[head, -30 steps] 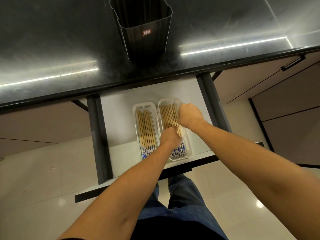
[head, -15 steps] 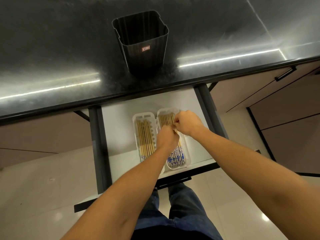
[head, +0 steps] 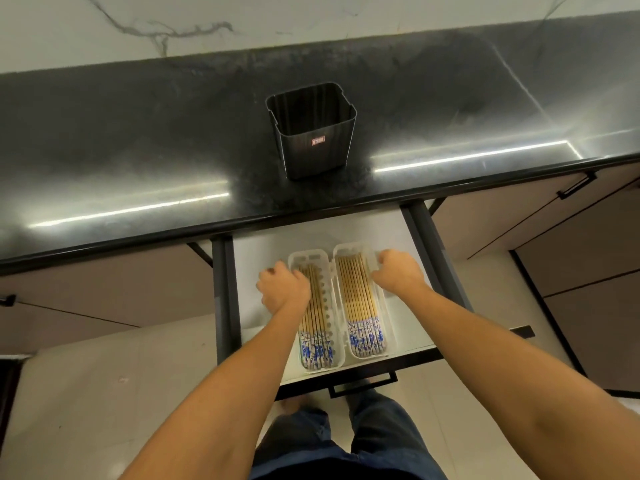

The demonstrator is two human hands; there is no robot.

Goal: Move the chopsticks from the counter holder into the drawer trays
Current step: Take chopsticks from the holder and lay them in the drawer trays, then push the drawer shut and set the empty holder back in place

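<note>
Hands [head: 284, 289] [head: 398, 273] hide both trays' [head: 389, 342] outer rims.

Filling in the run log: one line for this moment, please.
holder empty on counter | chopsticks in both trays | left hand on left tray | right hand beside right tray | drawer open

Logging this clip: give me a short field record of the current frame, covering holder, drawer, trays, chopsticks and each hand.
holder: black holder upright on the dark counter, no chopsticks seen in it
drawer: white drawer pulled open below the counter edge
trays: two clear trays side by side, left tray, right tray
chopsticks: lying lengthwise in both trays, blue-patterned ends toward the person
left hand: left hand on the left tray's outer edge
right hand: right hand at the right tray's outer edge
grasp: cannot tell
</note>
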